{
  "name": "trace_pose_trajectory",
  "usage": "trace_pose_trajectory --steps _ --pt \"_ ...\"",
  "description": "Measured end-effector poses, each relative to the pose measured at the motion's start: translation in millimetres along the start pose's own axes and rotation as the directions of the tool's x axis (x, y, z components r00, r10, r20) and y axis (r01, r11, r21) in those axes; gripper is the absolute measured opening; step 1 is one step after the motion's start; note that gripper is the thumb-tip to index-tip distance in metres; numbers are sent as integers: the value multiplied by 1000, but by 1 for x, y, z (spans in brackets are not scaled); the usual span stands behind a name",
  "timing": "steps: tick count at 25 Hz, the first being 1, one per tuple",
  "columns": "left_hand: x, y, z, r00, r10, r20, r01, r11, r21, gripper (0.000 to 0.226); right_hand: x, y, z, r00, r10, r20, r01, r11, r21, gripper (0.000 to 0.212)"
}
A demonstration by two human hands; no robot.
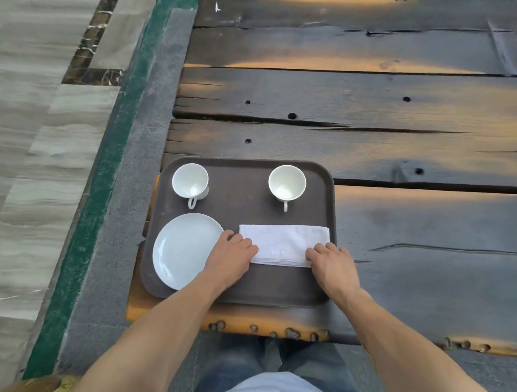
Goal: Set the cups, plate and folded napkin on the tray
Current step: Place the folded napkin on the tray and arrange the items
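A dark brown tray (240, 290) lies at the near left corner of the wooden table. Two white cups stand on its far side, one at the left (190, 181) and one at the right (287, 183), both with handles pointing toward me. A white plate (182, 248) lies at the tray's near left. A folded white napkin (283, 242) lies at the near right. My left hand (231, 259) holds the napkin's near left corner with curled fingers. My right hand (331, 264) holds its near right corner the same way.
The dark plank table (375, 112) stretches away to the far right, with cracks and small holes. Its near edge (244, 327) has metal studs. To the left run a grey stone strip, a green band and a pale tiled floor (29, 153).
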State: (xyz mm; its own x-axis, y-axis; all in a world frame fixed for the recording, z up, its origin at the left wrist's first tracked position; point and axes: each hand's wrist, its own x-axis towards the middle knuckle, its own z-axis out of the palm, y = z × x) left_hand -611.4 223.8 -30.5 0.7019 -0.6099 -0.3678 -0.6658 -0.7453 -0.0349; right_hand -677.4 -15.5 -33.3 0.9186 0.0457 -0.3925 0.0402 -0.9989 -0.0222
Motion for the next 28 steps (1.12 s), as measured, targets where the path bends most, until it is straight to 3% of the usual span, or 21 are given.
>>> trace_pose_trajectory --steps 19,23,26,28 --pt "-31 6 -1 995 47 -92 -46 999 15 19 -22 -15 7 999 -5 45 2 998 70 23" --pt "-31 4 4 1000 23 -18 -23 999 -41 9 -21 -13 4 999 -39 34 35 993 117 20" --pt "-25 0 3 999 -30 -15 28 995 -98 33 -15 -9 -2 1000 0 -15 2 991 134 27" --pt "-16 -7 1 996 -74 -45 68 989 -131 35 -7 -5 -5 999 6 -47 -1 995 98 26"
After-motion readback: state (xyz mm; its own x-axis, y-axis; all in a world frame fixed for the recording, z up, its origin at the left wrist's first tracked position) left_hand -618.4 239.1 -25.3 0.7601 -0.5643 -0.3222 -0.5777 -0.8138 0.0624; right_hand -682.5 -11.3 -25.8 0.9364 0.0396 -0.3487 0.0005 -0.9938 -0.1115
